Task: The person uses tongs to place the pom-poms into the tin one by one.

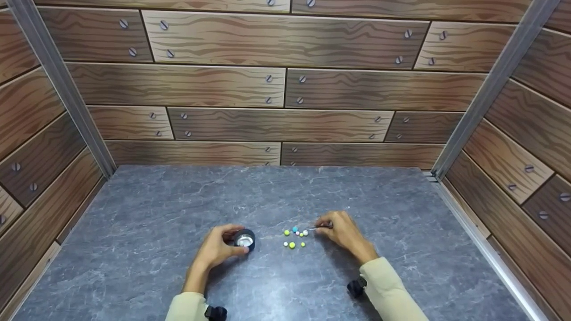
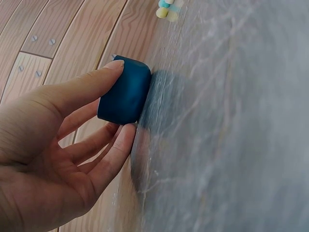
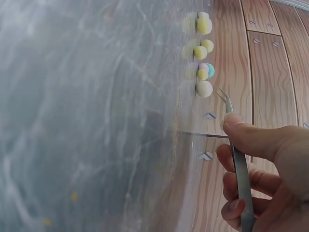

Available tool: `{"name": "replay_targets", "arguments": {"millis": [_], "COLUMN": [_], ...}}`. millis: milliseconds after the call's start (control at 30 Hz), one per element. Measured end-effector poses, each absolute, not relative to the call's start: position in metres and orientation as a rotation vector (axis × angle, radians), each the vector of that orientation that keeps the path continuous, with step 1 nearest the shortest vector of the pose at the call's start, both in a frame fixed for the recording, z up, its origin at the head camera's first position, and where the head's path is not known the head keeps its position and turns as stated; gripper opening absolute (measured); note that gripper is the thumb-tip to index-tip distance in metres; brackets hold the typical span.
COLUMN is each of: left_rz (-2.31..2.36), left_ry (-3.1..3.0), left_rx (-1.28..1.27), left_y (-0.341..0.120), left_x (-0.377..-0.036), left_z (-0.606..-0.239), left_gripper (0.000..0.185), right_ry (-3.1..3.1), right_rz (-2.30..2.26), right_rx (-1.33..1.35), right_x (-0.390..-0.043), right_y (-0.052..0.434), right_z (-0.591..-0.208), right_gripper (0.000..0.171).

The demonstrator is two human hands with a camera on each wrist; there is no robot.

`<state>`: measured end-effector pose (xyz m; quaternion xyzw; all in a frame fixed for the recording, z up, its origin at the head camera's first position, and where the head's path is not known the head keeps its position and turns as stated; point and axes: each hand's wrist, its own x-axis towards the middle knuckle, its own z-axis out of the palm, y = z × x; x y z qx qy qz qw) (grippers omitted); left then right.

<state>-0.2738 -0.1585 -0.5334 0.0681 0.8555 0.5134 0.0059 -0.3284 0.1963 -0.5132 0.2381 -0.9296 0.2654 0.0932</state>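
My left hand [image 1: 216, 248] grips a small round dark blue container [image 2: 126, 92] by its sides, thumb on the near side and fingers on the far side. In the head view its top faces up and the inside looks silvery. My right hand [image 1: 344, 230] pinches metal tweezers [image 3: 240, 176] between thumb and fingers. The tweezers' thin bent tips stand slightly apart in the right wrist view, with nothing between them, near a white ball [image 3: 204, 89]. Several small balls lie between the hands, among them a yellow-green ball [image 1: 292, 245] and a blue ball [image 1: 295, 229].
The balls lie loose on a grey marbled tabletop [image 1: 178, 191] in two rough rows. Wood-patterned panels [image 1: 285, 89] stand at the back and both sides. Metal posts [image 1: 473, 102] run up the corners, and a metal rail [image 1: 486, 254] lines the right edge.
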Motion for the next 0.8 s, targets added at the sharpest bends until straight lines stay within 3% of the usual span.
{"name": "replay_targets", "arguments": {"millis": [800], "left_rz": [1.628], "left_ry": [2.671], "left_rx": [0.216], "left_y": [-0.1577], "left_x": [-0.2716], "left_z": [-0.5336], "left_gripper": [0.056], "right_ry": [-2.788], "right_rz": [0.771], "right_rx": [0.730], "right_x": [-0.3254], "right_y": [0.2007], "right_z": [-0.5152], "right_gripper": [0.004]}}
